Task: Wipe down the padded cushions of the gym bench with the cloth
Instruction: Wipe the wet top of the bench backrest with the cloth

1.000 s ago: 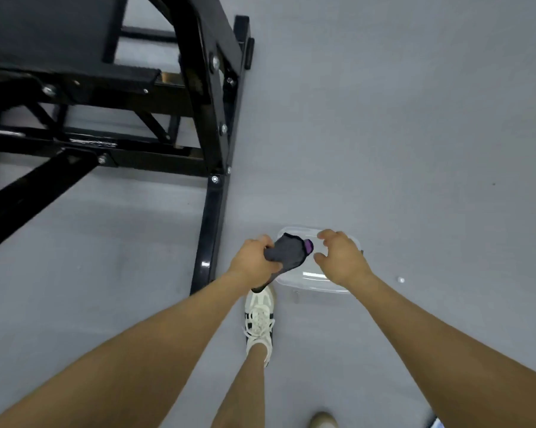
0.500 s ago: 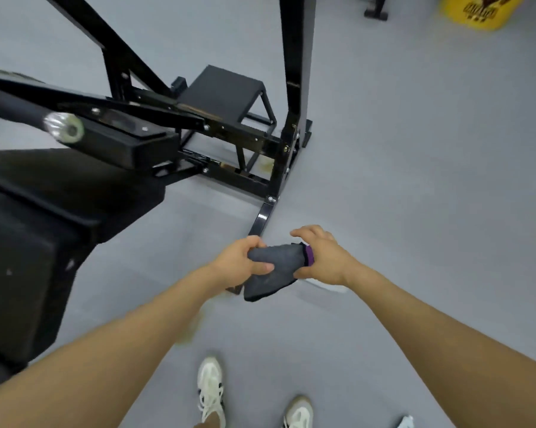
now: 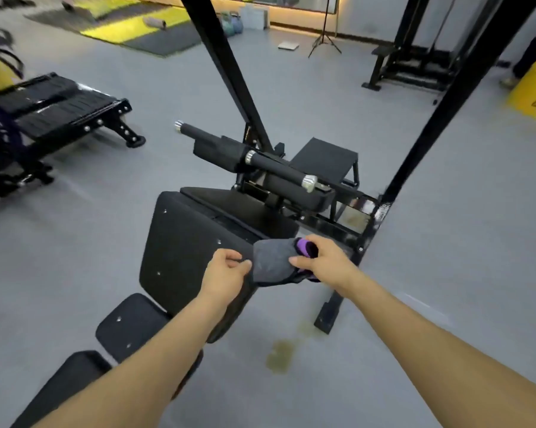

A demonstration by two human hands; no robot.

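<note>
A grey cloth (image 3: 273, 261) with a purple edge hangs between both hands, just above the right edge of the bench's large black back pad (image 3: 186, 242). My left hand (image 3: 226, 270) pinches the cloth's left edge between thumb and fingers. My right hand (image 3: 319, 257) grips its right side, fingers curled round the purple part. A smaller black seat pad (image 3: 128, 322) lies nearer to me, and a third black pad (image 3: 66, 381) sits at the bottom left, partly hidden by my left forearm.
The bench's black frame, with a padded roller bar (image 3: 248, 156) and a step platform (image 3: 325, 159), stands behind the pads. Two tall black uprights rise at the centre and right. Another black machine (image 3: 50, 112) is at the left. A yellow bucket (image 3: 535, 88) stands far right. A stain marks the grey floor (image 3: 282, 353).
The view has lifted from the floor and a clear container to the bench pads. Both hands have carried the cloth up from the container to above the back pad's right edge.
</note>
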